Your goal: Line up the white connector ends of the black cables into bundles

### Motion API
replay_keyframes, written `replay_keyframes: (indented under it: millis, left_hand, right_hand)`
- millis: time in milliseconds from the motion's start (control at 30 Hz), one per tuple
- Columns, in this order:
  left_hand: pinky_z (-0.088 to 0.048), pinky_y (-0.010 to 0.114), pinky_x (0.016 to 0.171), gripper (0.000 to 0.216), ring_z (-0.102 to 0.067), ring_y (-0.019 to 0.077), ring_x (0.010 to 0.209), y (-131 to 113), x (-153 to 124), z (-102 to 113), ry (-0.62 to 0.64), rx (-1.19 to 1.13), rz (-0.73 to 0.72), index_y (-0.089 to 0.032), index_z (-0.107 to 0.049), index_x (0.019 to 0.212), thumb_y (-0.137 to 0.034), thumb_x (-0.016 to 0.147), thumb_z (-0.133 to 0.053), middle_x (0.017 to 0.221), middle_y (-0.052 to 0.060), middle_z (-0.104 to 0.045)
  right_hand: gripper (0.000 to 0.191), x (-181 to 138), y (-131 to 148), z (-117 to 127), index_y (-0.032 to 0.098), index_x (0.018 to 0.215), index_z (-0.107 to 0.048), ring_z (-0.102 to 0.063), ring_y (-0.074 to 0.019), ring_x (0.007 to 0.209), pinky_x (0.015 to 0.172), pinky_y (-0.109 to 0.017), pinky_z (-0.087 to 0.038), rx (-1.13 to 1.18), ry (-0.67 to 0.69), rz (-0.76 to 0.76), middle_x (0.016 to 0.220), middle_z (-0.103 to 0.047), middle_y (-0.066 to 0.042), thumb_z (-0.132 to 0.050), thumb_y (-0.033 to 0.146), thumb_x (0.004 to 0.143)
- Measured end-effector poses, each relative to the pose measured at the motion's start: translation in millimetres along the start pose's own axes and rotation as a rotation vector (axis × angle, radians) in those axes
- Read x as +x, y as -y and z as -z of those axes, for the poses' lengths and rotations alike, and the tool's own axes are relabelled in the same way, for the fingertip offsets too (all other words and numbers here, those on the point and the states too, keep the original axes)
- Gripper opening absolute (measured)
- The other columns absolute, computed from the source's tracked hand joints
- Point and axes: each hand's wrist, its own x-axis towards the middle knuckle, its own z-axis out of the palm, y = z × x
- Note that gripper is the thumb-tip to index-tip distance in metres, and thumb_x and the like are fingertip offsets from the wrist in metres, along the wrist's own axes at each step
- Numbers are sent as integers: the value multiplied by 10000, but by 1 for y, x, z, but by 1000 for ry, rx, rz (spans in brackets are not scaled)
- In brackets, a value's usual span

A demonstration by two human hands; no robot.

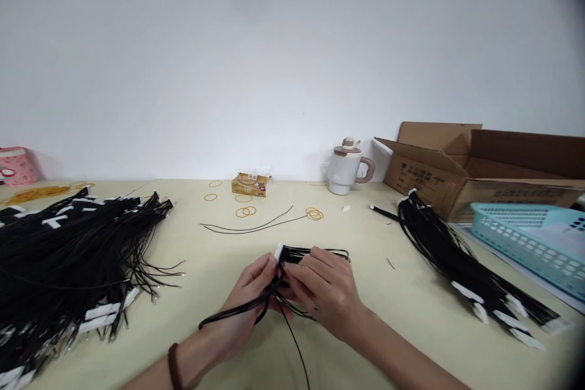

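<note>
In front of me, at the middle of the table, both hands hold one black wire harness (pixel 235 312) with a white connector (pixel 278 251) at its end. My left hand (pixel 247 295) pinches the harness just below the connector, and its wires loop back over the palm. My right hand (pixel 326 292) has its fingers closed on the wires beside the connector; the fingertips are partly hidden. A single black wire (pixel 295 341) hangs down between my hands toward the table's front edge. More wires stick out behind my right fingers.
Piled black harnesses (pixel 68 256) cover the left side; a bundle of harnesses (pixel 439 250) lies at right. Behind it are a cardboard box (pixel 425 180) and turquoise basket (pixel 525 250). A mug (pixel 342 167), a small yellow box (pixel 249 184), rubber bands (pixel 314 214) and loose wires (pixel 256 230) lie further back.
</note>
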Motion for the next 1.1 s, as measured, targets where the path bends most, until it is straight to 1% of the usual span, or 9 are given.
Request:
replay_keyframes:
  millis: [267, 400, 533, 633, 700, 800, 900, 1000, 1100]
  left_hand:
    - [-456, 271, 542, 236, -565, 160, 680, -1, 1, 1, -14, -35, -9, -145, -552, 811, -375, 802, -499, 771, 46, -577]
    - [-457, 285, 600, 241, -605, 181, 733, -3, 5, 13, -68, -141, -13, -152, -567, 890, -366, 789, -523, 849, 52, -620]
    - [-458, 272, 638, 127, -603, 138, 658, -9, 13, 28, -226, -268, -20, -158, -554, 796, -282, 771, -558, 754, 16, -649]
    - [-464, 273, 671, 100, -619, 135, 665, -14, 17, 32, -304, -313, 36, -152, -528, 751, -247, 784, -533, 813, 41, -674]
    - [-469, 288, 720, 78, -638, 151, 718, -16, 17, 31, -336, -334, 54, -158, -516, 742, -225, 781, -531, 851, 45, -678]
    - [-474, 314, 749, 60, -650, 168, 730, -16, 16, 30, -345, -333, 42, -164, -515, 743, -212, 775, -535, 825, 41, -685]
    - [-475, 325, 749, 65, -656, 182, 729, -14, 14, 30, -342, -296, -2, -166, -520, 785, -230, 782, -530, 817, 51, -692]
    - [-470, 333, 756, 105, -656, 203, 770, -14, 13, 28, -341, -244, -43, -169, -516, 825, -269, 793, -522, 834, 61, -693]
    - [-470, 338, 740, 170, -651, 214, 790, -16, 11, 26, -328, -196, -65, -166, -516, 849, -323, 785, -533, 858, 74, -689]
  right_hand:
    - [98, -2, -4, -1, 154, 828, -581, -421, -119, 586, 530, -256, -357, -2, 32, 2, 615, -561, -8, -505, 94, 817]
    - [228, 2, -6, 1, 163, 1018, -569, -505, -160, 838, 727, -302, -443, -55, 55, -9, 911, -621, -63, -518, 89, 808]
    - [229, 2, -5, -2, 208, 1013, -577, -459, -181, 1087, 910, -364, -402, -7, 149, 121, 1111, -590, -33, -532, 106, 813]
    - [166, -2, -2, -9, 201, 947, -591, -451, -157, 1137, 963, -364, -385, 115, 244, 210, 1062, -622, -9, -514, 109, 832]
    - [176, -4, 0, -13, 184, 938, -596, -493, -141, 1099, 940, -336, -421, 250, 246, 183, 1001, -647, -20, -489, 86, 840]
    - [213, -3, 2, -14, 183, 958, -615, -576, -141, 979, 839, -303, -496, 521, 184, -46, 955, -664, -46, -448, 98, 859]
    - [161, 3, -2, -7, 203, 891, -651, -622, -163, 859, 771, -318, -524, 747, 98, -556, 904, -674, -52, -495, 213, 852]
    - [190, 10, -15, 2, 181, 776, -653, -620, -167, 791, 767, -334, -521, 953, -165, -998, 811, -659, -44, -574, 353, 795]
    - [238, 13, -34, 9, 173, 782, -648, -577, -125, 662, 687, -297, -520, 1047, -437, -1159, 694, -590, -7, -636, 405, 728]
